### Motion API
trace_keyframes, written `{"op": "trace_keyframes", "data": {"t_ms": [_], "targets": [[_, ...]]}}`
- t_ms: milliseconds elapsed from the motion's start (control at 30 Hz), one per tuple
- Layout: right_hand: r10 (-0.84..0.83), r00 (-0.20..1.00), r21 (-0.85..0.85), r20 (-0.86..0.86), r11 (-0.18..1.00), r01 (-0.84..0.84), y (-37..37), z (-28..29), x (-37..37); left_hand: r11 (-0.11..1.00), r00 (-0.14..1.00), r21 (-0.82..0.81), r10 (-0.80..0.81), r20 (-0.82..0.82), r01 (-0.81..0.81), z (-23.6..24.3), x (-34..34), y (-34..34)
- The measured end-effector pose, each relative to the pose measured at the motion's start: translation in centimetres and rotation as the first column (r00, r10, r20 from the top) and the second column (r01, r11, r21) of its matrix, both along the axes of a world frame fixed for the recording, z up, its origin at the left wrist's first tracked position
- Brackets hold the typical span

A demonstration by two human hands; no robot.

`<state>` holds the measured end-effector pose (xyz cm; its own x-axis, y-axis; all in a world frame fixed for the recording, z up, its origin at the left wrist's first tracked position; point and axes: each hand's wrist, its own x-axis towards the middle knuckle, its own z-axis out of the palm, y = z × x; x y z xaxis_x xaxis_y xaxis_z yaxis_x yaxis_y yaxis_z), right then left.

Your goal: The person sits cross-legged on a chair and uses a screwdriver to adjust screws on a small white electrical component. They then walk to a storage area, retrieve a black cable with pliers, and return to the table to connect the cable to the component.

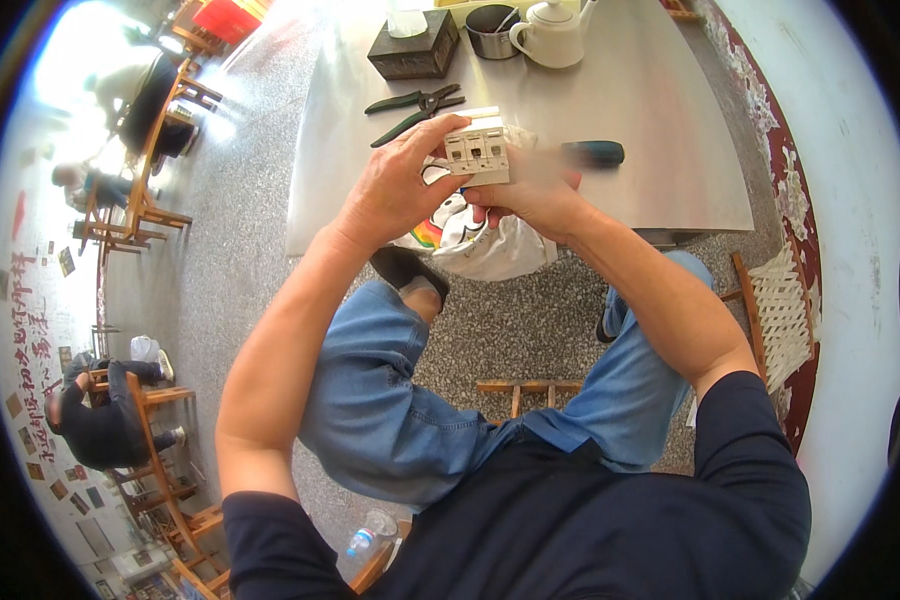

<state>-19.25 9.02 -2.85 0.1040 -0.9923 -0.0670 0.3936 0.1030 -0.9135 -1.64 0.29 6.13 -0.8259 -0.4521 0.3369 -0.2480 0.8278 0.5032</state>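
Off-white, boxy, three-section circuit breaker (477, 152)

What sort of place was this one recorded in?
Probably a teahouse or small eatery, though I can't be sure: a teapot and a tissue box stand on the table, and other people sit on wooden chairs nearby.
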Motion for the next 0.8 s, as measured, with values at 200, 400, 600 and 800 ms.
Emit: {"op": "trace_keyframes", "data": {"t_ms": [200, 400, 600, 800], "targets": [[0.007, 1.0, 0.008, -0.011, 1.0, -0.007, 0.04, 0.1, 0.01, 1.0, 1.0, -0.007, -0.006, 0.012, 0.006, 0.06, 0.04, -0.05], [0.021, 0.998, 0.016, -0.053, 1.0, -0.02, 0.31, 0.49, 0.21, 1.0, 0.999, 0.004, 0.012, 0.036, -0.013, -0.09, 0.13, -0.25], [0.03, 0.999, 0.037, -0.013, 0.999, -0.029, 0.32, 0.51, 0.24, 1.0, 0.999, -0.003, 0.009, 0.049, -0.009, -0.01, 0.23, -0.12], [0.016, 0.999, 0.019, -0.035, 1.0, -0.016, 0.35, 0.87, 0.43, 1.0, 0.999, -0.008, 0.002, 0.038, -0.002, -0.04, 0.36, -0.1]]}}
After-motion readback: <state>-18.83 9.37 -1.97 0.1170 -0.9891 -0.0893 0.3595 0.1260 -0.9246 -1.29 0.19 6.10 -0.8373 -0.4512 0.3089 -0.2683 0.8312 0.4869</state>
